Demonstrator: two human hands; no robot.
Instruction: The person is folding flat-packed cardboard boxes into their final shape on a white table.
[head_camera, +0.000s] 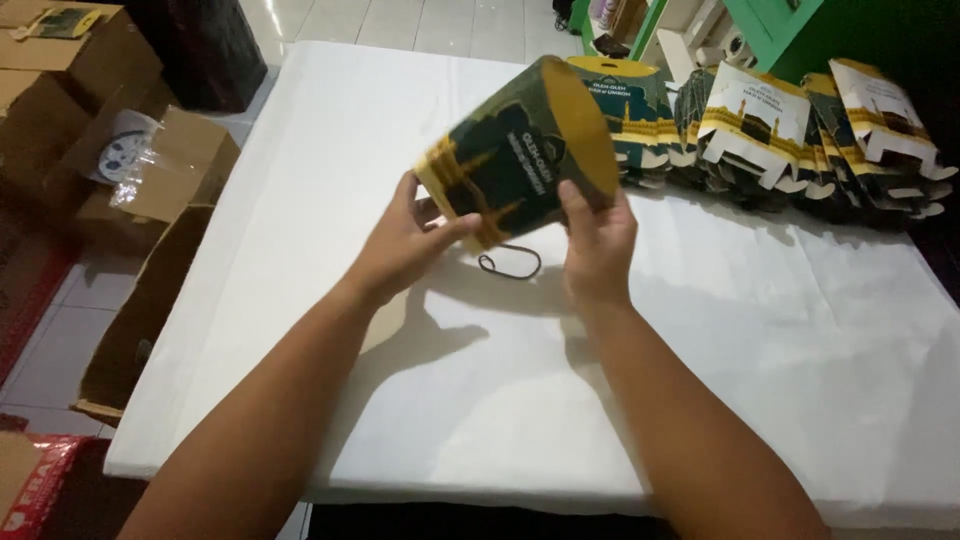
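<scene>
Reaching forward, both hands, left (405, 240) and right (598, 240), grip a green-and-gold carton (520, 160) above the table (500, 400).

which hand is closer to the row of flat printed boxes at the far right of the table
Right. The right hand grips the dark green and gold carton just left of the row of flat printed boxes; the left hand holds the carton's opposite side, farther from the row.
</scene>
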